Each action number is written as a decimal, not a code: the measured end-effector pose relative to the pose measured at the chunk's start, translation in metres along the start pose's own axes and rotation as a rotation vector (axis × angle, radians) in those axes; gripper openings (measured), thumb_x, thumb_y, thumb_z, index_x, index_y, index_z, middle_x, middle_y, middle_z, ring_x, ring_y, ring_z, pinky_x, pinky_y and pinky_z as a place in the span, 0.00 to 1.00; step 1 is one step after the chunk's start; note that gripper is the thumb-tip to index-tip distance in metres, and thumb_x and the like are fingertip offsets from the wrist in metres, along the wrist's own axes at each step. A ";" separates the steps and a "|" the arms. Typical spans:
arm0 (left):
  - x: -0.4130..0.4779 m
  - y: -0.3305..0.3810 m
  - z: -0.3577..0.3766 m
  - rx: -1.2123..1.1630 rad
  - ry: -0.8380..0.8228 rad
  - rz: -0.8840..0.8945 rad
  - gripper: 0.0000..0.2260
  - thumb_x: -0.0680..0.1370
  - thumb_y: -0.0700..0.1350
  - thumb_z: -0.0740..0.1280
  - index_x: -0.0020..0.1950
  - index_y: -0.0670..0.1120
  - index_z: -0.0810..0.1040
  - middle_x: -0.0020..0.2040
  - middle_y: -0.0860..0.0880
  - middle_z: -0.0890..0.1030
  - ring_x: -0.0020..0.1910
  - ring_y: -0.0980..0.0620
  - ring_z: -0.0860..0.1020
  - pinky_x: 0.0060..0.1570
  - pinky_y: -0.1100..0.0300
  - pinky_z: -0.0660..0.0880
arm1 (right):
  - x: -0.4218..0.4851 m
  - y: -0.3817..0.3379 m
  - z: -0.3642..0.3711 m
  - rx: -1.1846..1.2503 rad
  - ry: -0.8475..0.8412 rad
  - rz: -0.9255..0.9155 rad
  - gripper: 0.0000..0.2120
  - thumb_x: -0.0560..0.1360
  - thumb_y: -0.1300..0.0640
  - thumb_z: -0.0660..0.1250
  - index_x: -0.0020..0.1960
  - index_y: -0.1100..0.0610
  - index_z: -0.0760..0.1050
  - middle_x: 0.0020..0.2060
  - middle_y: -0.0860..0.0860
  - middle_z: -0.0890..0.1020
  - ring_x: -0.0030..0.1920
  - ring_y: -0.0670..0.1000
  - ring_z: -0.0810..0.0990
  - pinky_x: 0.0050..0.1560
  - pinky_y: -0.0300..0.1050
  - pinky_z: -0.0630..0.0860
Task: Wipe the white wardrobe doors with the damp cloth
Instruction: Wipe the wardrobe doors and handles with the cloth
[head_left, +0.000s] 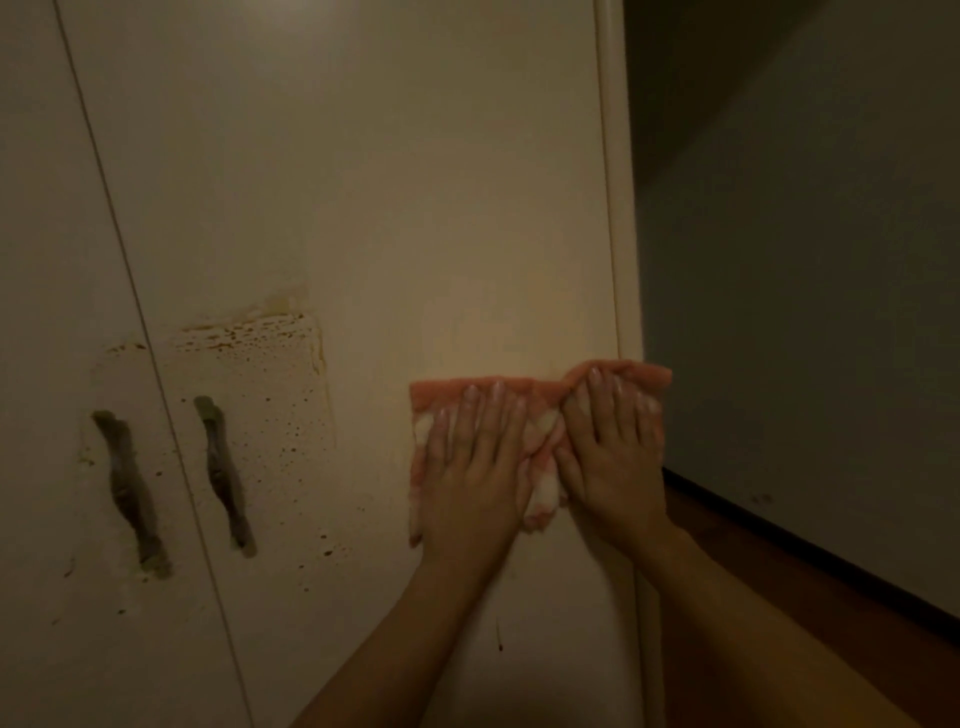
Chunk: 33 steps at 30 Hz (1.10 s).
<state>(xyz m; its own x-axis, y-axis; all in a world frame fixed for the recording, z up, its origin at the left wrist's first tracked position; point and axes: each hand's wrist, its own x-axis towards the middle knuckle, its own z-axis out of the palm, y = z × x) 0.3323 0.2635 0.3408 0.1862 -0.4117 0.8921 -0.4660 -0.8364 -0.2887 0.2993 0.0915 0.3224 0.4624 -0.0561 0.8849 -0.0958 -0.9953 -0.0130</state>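
Note:
Two white wardrobe doors fill the view: the right door (363, 182) and the left door (47, 260), split by a thin slanted gap. A pink and white cloth (543, 410) lies flat against the right door near its right edge. My left hand (475, 467) presses on the cloth's left half, fingers spread and pointing up. My right hand (615, 447) presses on its right half, at the door's rounded corner post (615, 208). Brown speckled stains (270, 374) mark the right door to the left of the cloth.
Two dark curved handles, one on the left door (130, 488) and one on the right door (223, 467), sit either side of the gap, with grime around them. A grey wall (805, 312) with a dark skirting board (810, 551) runs to the right, above a wooden floor (753, 623).

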 end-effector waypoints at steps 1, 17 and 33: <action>0.010 -0.005 -0.004 -0.001 0.014 -0.009 0.28 0.79 0.53 0.57 0.78 0.46 0.56 0.78 0.45 0.54 0.77 0.42 0.54 0.74 0.44 0.52 | 0.011 -0.003 -0.005 0.004 0.001 0.002 0.30 0.83 0.43 0.44 0.81 0.55 0.49 0.80 0.56 0.49 0.80 0.57 0.48 0.77 0.58 0.45; 0.120 -0.114 -0.069 0.086 0.150 -0.096 0.26 0.81 0.54 0.51 0.78 0.47 0.55 0.78 0.43 0.56 0.77 0.42 0.53 0.75 0.46 0.46 | 0.161 -0.083 -0.063 0.061 0.163 -0.019 0.30 0.83 0.42 0.46 0.80 0.49 0.39 0.80 0.53 0.44 0.80 0.54 0.41 0.78 0.56 0.40; 0.045 -0.124 -0.064 0.046 0.042 -0.215 0.27 0.81 0.56 0.47 0.79 0.48 0.50 0.79 0.43 0.51 0.78 0.43 0.47 0.75 0.45 0.44 | 0.095 -0.121 -0.033 0.071 0.117 -0.052 0.28 0.82 0.42 0.41 0.81 0.50 0.47 0.80 0.53 0.49 0.80 0.56 0.46 0.77 0.59 0.47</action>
<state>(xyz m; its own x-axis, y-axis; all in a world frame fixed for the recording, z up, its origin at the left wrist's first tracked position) 0.3428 0.3719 0.4394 0.2403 -0.2079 0.9482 -0.3791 -0.9193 -0.1055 0.3258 0.2097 0.4229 0.3584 0.0010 0.9335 -0.0098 -0.9999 0.0048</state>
